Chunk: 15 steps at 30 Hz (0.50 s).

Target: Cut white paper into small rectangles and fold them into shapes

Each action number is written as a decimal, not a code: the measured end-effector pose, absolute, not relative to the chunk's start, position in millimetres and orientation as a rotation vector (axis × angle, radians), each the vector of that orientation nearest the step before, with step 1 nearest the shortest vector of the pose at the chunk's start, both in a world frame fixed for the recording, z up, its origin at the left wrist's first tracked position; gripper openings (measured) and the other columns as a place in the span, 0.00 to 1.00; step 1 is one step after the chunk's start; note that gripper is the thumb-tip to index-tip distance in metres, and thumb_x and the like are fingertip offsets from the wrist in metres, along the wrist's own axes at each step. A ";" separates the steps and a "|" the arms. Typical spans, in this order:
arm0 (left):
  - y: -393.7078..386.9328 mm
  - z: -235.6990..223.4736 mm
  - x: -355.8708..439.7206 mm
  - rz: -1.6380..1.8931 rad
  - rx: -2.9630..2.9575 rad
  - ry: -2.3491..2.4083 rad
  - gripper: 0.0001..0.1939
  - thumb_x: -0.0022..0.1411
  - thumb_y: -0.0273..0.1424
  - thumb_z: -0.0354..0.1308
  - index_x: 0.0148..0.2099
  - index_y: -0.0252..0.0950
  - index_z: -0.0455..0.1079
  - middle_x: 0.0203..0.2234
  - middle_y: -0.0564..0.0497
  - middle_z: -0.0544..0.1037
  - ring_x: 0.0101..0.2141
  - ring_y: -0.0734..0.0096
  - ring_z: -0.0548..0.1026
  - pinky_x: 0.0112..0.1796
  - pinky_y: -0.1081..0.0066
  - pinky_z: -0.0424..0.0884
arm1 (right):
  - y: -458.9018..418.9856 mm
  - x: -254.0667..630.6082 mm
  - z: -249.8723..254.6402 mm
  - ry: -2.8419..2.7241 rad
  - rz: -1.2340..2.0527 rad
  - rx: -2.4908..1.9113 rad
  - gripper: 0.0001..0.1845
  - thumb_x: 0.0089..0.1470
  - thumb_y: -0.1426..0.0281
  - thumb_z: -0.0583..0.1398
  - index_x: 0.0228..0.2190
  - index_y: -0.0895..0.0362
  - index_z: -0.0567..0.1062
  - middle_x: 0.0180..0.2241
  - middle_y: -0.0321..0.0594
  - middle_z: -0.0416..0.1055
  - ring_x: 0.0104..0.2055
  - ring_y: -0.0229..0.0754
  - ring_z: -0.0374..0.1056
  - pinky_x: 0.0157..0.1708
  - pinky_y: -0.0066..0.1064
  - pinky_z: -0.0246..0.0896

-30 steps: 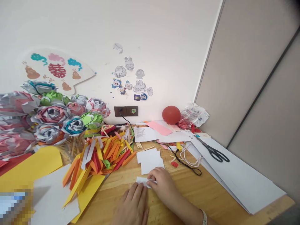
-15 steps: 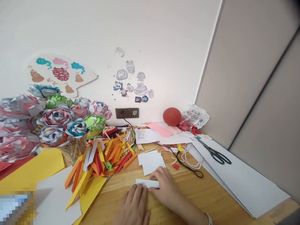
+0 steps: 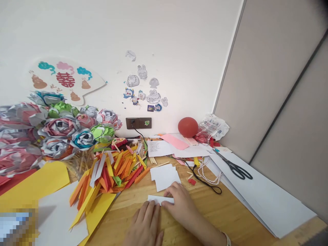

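A narrow white folded paper strip (image 3: 159,199) lies flat on the wooden table in front of me. My left hand (image 3: 145,222) rests on the table with its fingers stretched out, their tips on the strip's near edge. At the strip's right end, my right hand (image 3: 182,204) has thumb and forefinger closed around the paper. Small white paper sheets (image 3: 164,176) lie overlapped just beyond, partly covered by my right fingers.
Folded orange and yellow paper strips (image 3: 120,167) are heaped left of centre, beside paper flowers (image 3: 61,128). Black scissors (image 3: 237,169) lie on white sheets (image 3: 266,191) at the right. A red balloon (image 3: 188,127), a black cable (image 3: 208,184) and a bead string (image 3: 211,179) sit farther back.
My left fingers have shifted very slightly left along the strip. My right hand keeps its grip at the strip's right end, and the surroundings look the same.
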<state>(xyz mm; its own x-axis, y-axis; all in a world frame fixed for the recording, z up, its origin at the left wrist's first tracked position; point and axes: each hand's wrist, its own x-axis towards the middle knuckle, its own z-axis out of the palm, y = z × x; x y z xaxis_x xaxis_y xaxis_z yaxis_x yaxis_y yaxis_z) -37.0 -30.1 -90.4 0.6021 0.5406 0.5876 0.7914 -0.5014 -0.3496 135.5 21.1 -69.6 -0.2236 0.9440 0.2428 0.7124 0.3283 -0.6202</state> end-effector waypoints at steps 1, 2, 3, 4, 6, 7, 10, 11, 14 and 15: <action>-30.2 -91.1 -37.3 -0.543 -2.242 -1.060 0.23 0.57 0.39 0.54 0.52 0.31 0.67 0.43 0.42 0.77 0.44 0.57 0.71 0.44 0.65 0.63 | 21.7 135.3 -69.6 -2.018 0.511 -1.453 0.06 0.43 0.73 0.64 0.28 0.55 0.74 0.34 0.37 0.70 0.39 0.43 0.64 0.39 0.31 0.55; -30.2 -91.8 -37.8 -0.545 -2.254 -1.072 0.23 0.57 0.39 0.54 0.52 0.31 0.66 0.44 0.42 0.76 0.44 0.57 0.71 0.44 0.65 0.63 | 22.3 135.0 -69.4 -2.021 0.509 -1.456 0.05 0.44 0.73 0.64 0.28 0.55 0.74 0.34 0.37 0.70 0.39 0.43 0.64 0.39 0.31 0.55; -30.0 -92.5 -38.4 -0.544 -2.266 -1.084 0.23 0.58 0.39 0.54 0.53 0.32 0.66 0.44 0.42 0.76 0.45 0.57 0.71 0.44 0.65 0.63 | 22.7 134.7 -69.2 -2.024 0.505 -1.462 0.05 0.44 0.73 0.64 0.28 0.55 0.74 0.34 0.37 0.70 0.39 0.43 0.64 0.39 0.31 0.55; -29.7 -93.1 -39.0 -0.541 -2.274 -1.093 0.23 0.58 0.39 0.53 0.53 0.33 0.66 0.45 0.43 0.76 0.45 0.57 0.71 0.44 0.65 0.64 | 23.1 134.5 -68.8 -2.027 0.502 -1.469 0.04 0.44 0.73 0.64 0.28 0.55 0.74 0.34 0.37 0.70 0.39 0.43 0.64 0.39 0.31 0.55; -29.2 -93.3 -39.6 -0.530 -2.274 -1.099 0.23 0.58 0.39 0.53 0.53 0.33 0.66 0.45 0.43 0.76 0.45 0.57 0.71 0.45 0.65 0.64 | 23.8 134.0 -68.3 -2.033 0.500 -1.488 0.04 0.45 0.72 0.63 0.28 0.55 0.74 0.34 0.37 0.70 0.39 0.43 0.64 0.40 0.31 0.55; -29.1 -92.7 -39.6 -0.524 -2.267 -1.089 0.23 0.58 0.40 0.53 0.52 0.32 0.67 0.45 0.42 0.77 0.45 0.57 0.71 0.44 0.65 0.64 | 24.0 133.8 -68.3 -2.032 0.499 -1.497 0.03 0.45 0.72 0.63 0.28 0.55 0.74 0.34 0.37 0.70 0.40 0.43 0.64 0.40 0.31 0.55; -29.6 -88.0 -38.0 -0.503 -2.237 -1.047 0.24 0.56 0.41 0.54 0.50 0.31 0.69 0.43 0.42 0.78 0.43 0.57 0.72 0.43 0.65 0.63 | 24.3 133.4 -69.1 -2.018 0.497 -1.494 0.04 0.45 0.72 0.64 0.28 0.55 0.74 0.34 0.38 0.70 0.40 0.44 0.64 0.40 0.32 0.55; -30.0 -85.9 -37.2 -0.495 -2.229 -1.038 0.24 0.56 0.41 0.55 0.50 0.31 0.70 0.42 0.42 0.78 0.43 0.57 0.73 0.43 0.65 0.63 | 24.4 133.3 -69.6 -2.014 0.497 -1.489 0.04 0.45 0.72 0.64 0.28 0.55 0.74 0.34 0.38 0.70 0.40 0.44 0.64 0.40 0.32 0.55; -31.0 -80.1 -34.3 -0.469 -2.206 -1.030 0.24 0.54 0.41 0.56 0.49 0.31 0.71 0.42 0.43 0.79 0.41 0.57 0.73 0.42 0.64 0.63 | 24.4 133.1 -70.6 -2.014 0.491 -1.484 0.04 0.45 0.73 0.64 0.27 0.55 0.74 0.34 0.38 0.70 0.40 0.44 0.63 0.39 0.32 0.55; -31.2 -78.8 -33.5 -0.465 -2.201 -1.027 0.24 0.54 0.41 0.56 0.48 0.31 0.71 0.41 0.43 0.79 0.41 0.57 0.73 0.42 0.64 0.63 | 24.5 133.0 -70.7 -2.016 0.487 -1.487 0.04 0.45 0.73 0.64 0.27 0.55 0.74 0.34 0.38 0.70 0.39 0.44 0.63 0.39 0.32 0.55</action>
